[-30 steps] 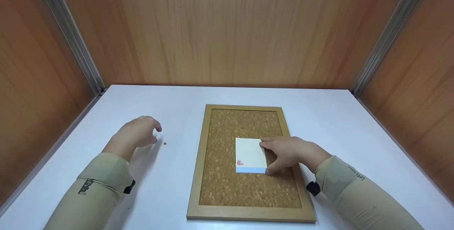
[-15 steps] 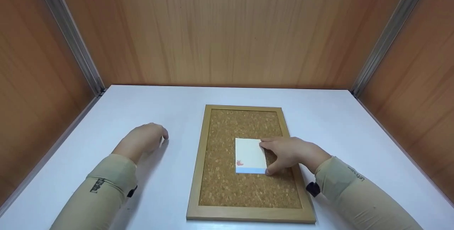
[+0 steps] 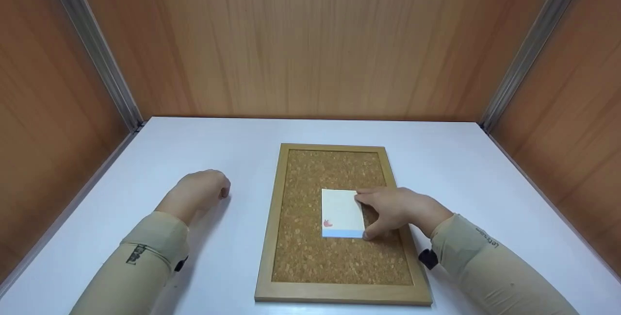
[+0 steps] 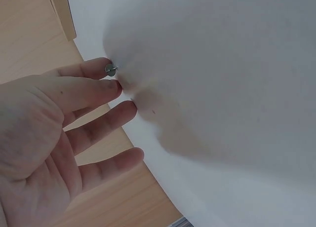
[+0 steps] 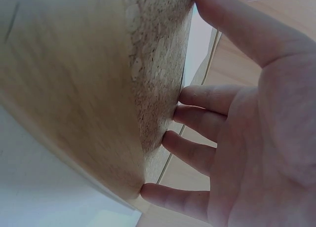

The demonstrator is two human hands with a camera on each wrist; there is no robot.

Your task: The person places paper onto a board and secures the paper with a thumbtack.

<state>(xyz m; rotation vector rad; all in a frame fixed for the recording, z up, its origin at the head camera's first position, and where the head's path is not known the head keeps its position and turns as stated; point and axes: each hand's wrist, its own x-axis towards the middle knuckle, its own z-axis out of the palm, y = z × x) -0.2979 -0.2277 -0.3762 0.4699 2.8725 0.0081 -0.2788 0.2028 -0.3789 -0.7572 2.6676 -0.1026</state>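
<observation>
On the left of the head view, my left hand (image 3: pixel 199 191) is low over the white table, fingers bent downward. The left wrist view shows a small metal thumbtack (image 4: pixel 110 69) at the tips of its thumb and index finger, which pinch it. My right hand (image 3: pixel 395 208) rests on the cork board (image 3: pixel 339 261), thumb and index finger at the right edge of a pale notepad sheet (image 3: pixel 342 210) with a blue bottom strip and a small red picture. In the right wrist view its spread fingertips (image 5: pixel 185 95) touch the cork and the wooden frame.
The board's light wooden frame (image 3: pixel 339 293) lies flat on the white table (image 3: pixel 218 145). Wood-grain panels (image 3: pixel 310 38) stand behind and at both sides, joined by metal corner posts (image 3: pixel 97 43).
The left hand has moved slightly right and down onto the small dark thumbtack that lay on the table, and its fingers have closed on it. The right hand and sheet stay put.
</observation>
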